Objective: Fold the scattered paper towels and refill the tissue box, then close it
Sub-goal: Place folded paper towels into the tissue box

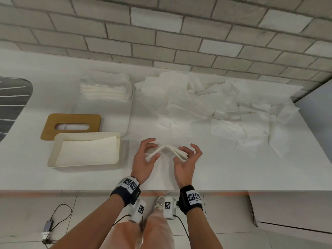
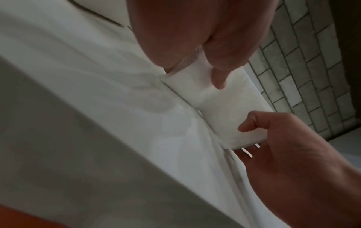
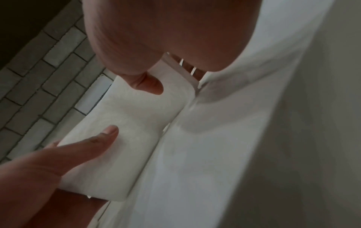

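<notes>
A small stack of folded paper towels is held just above the bench, to the right of the open tissue box, its left end pinched between thumb and curled fingers of the left hand and its right end likewise by the right hand. The stack bows up in the middle, so it is judged light, soft and limp, with layers likely to fan apart. It is best taken at both short ends, thumbs on top and fingers beneath.
</notes>
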The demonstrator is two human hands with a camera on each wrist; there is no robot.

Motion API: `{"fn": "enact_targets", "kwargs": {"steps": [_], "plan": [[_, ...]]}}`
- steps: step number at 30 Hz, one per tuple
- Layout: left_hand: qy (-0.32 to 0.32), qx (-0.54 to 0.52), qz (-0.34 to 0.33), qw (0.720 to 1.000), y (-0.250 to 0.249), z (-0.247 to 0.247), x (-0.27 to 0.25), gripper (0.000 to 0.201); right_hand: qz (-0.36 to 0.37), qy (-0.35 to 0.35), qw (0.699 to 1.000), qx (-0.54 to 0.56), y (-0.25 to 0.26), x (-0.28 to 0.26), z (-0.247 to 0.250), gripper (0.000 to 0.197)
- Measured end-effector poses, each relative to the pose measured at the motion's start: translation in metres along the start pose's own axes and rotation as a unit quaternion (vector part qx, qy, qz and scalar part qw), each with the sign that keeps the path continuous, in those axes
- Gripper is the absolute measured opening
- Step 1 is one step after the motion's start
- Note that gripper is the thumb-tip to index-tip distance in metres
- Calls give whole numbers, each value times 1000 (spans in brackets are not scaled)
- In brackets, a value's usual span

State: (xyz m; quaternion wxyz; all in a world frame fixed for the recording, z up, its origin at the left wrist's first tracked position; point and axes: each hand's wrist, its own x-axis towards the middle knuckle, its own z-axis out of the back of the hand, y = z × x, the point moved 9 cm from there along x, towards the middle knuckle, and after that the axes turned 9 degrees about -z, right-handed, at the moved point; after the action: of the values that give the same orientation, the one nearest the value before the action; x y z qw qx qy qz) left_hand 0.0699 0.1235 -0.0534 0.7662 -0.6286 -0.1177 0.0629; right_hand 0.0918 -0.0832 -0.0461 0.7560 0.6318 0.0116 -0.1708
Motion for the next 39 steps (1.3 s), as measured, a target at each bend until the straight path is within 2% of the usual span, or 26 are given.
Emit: {"fn": "enact_targets", "kwargs": {"steps": [4, 9, 11, 14, 16, 20, 22, 24, 27, 29, 31, 34, 36, 37, 39], "plan": [[-2, 29, -34, 999, -13, 4, 8, 31, -4, -5, 1000, -6, 8, 1, -2, 71], [96, 75, -89, 989, -63, 15, 10, 40, 34, -2, 999, 13, 37, -11, 4, 69], [112, 81, -90, 986, -87, 38, 11, 39, 43, 34, 998, 44, 56, -21, -3, 78], [129, 88, -111, 981, -122, 85, 14, 32, 50, 134, 987, 71, 93, -44, -31, 87], [120, 122, -116, 978, -137, 125, 18, 27, 60, 175, 980, 78, 114, -55, -53, 83], [55, 192, -121, 972, -143, 207, 24, 27, 54, 244, 964, 92, 135, -67, -107, 68], [27, 244, -98, 964, -124, 240, 26, 30, 94, 248, 964, 24, 140, -72, -135, 56], [17, 296, -56, 953, -90, 264, 25, 36, 159, 264, 947, -89, 135, -79, -170, 41], [35, 367, -15, 929, -46, 276, 21, 40, 241, 276, 883, -292, 107, -93, -217, 25], [49, 411, -21, 910, -33, 274, 20, 38, 288, 224, 853, -373, 96, -96, -231, 20], [56, 441, -22, 895, -28, 271, 22, 34, 318, 181, 831, -418, 92, -98, -238, 20], [67, 506, -30, 859, -26, 270, 23, 38, 331, 165, 801, -470, 88, -95, -242, 25], [58, 544, -78, 833, -34, 267, 22, 42, 338, 149, 814, -448, 99, -94, -235, 30], [51, 541, -102, 833, -41, 264, 23, 40, 347, 151, 820, -430, 106, -96, -234, 31], [76, 505, -107, 853, -45, 254, 23, 30, 359, 196, 808, -424, 112, -104, -243, 30]]}}
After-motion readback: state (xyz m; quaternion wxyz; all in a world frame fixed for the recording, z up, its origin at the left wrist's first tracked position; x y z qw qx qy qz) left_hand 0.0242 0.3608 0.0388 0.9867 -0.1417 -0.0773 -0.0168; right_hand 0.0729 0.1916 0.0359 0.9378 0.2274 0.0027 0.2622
